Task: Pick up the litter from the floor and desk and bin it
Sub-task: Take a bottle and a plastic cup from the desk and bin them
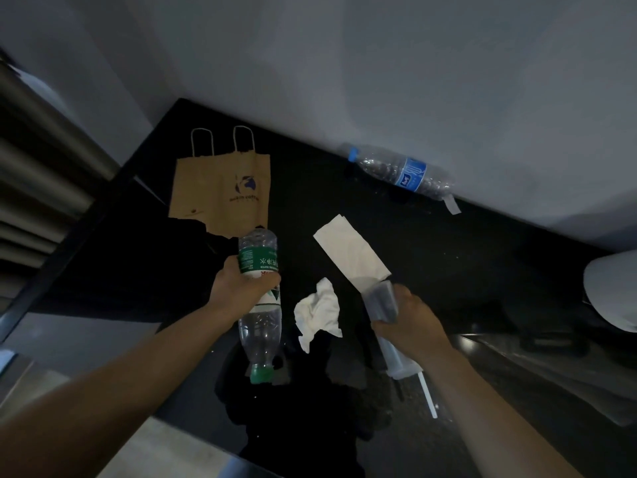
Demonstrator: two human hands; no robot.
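my left hand (238, 288) is wrapped around a green-label bottle (260, 305), cap toward me, above the desk (448, 257). my right hand (410, 322) is closed on a clear cup (382, 301) with a straw (427, 395). a crumpled tissue (319, 312) lies between them, a flat napkin (351, 251) just beyond.

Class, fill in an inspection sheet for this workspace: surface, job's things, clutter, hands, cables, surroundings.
Surface: black desk, dusty.
Job's things: green-labelled clear plastic bottle; clear plastic cup with straw; crumpled white tissue; flat white napkin; blue-labelled clear bottle lying by the wall; brown paper bag lying flat.
Clutter: nothing seen.
Hands: left hand grips green-labelled bottle; right hand grips cup.
Cables: nothing seen.
Surroundings: grey wall; curtain.
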